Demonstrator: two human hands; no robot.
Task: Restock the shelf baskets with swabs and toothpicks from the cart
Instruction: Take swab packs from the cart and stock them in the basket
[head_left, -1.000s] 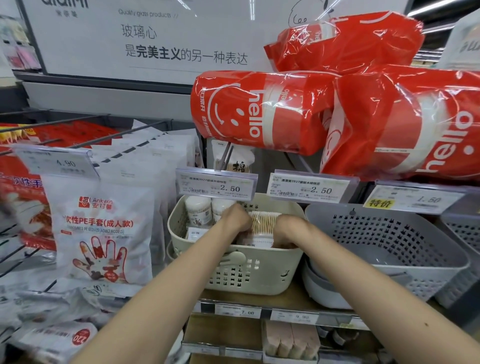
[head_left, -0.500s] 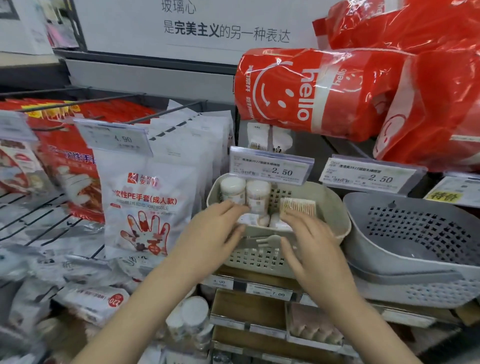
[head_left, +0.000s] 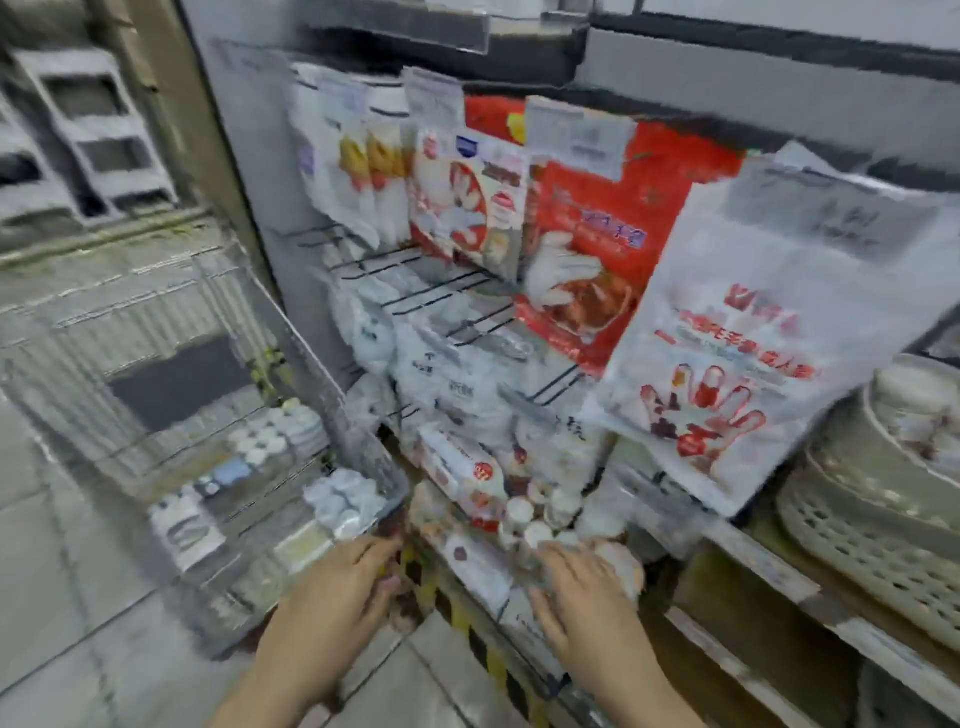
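Grip unclear through blur, two hands low, left hand (head_left: 337, 597) beside cart (head_left: 223, 519), right hand (head_left: 582, 597) on small tubs (head_left: 535, 519).

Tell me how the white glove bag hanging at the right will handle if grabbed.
The white glove bag is thin printed film hanging from a peg, so probably floppy and light. Its glossy surface may slip in the fingers. It would likely swing if pushed.

We see two bare forearms coming up from the bottom edge, no sleeves on either one, no watch, no bracelet at the wrists. Our left hand (head_left: 337, 587) wears no glove and no ring that we can make out. Our right hand (head_left: 582, 597) is bare too. The picture is smeared with motion blur, so nails and finer marks escape us.
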